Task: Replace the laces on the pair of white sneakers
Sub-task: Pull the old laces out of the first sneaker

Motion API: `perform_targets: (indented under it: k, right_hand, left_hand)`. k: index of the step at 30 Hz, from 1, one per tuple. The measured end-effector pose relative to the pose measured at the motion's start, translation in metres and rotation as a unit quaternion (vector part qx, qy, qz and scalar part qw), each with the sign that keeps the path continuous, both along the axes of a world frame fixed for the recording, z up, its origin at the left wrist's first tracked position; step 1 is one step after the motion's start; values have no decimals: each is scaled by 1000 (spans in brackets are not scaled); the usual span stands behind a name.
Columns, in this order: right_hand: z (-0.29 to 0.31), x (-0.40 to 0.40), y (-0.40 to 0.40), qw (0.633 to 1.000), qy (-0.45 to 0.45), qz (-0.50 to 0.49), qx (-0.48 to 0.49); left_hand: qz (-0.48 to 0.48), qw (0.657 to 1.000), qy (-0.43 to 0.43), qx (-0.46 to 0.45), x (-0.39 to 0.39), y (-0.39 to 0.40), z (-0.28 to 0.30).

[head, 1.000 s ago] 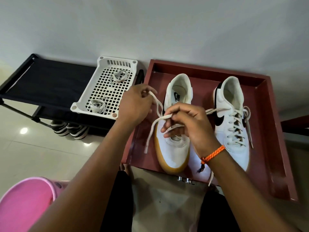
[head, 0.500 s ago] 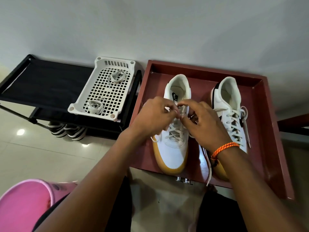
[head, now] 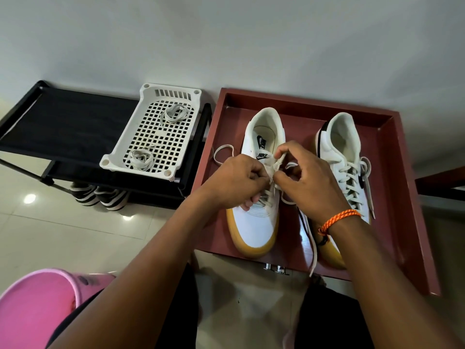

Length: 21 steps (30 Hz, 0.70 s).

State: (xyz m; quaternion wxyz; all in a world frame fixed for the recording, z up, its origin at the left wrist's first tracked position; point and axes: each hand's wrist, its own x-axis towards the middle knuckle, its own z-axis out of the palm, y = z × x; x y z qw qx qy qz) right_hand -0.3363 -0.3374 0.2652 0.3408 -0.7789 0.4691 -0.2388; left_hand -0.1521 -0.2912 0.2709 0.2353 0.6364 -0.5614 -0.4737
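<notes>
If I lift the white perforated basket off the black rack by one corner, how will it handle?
Probably light: the white basket is thin plastic, mostly holes. It may flex or tilt from one corner. The two loose lace bundles lie unsecured inside and could slide towards the low side. It overhangs the black rack slightly, so it might tip if nudged.

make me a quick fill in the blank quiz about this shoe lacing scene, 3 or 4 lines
1. Both hands, left hand and right hand, pinch the lace over the ____ sneaker of the pair.
2. The sneakers stand in a ____-coloured tray.
3. The white basket holds ____ bundles of laces.
4. The orange bracelet is on the ____ wrist.

Answers: left; red-brown; two; right
</notes>
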Motion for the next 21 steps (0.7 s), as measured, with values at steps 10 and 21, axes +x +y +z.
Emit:
perform_targets:
  k: [10,21]
  right_hand:
    - [-6,-4,2,997,39,39,48]
    - [-7,-2,2,999,16,29,38]
  left_hand:
    - [191,953,214,102,6,-3,6]
    - [21,947,-232,-221,3,-1,-18]
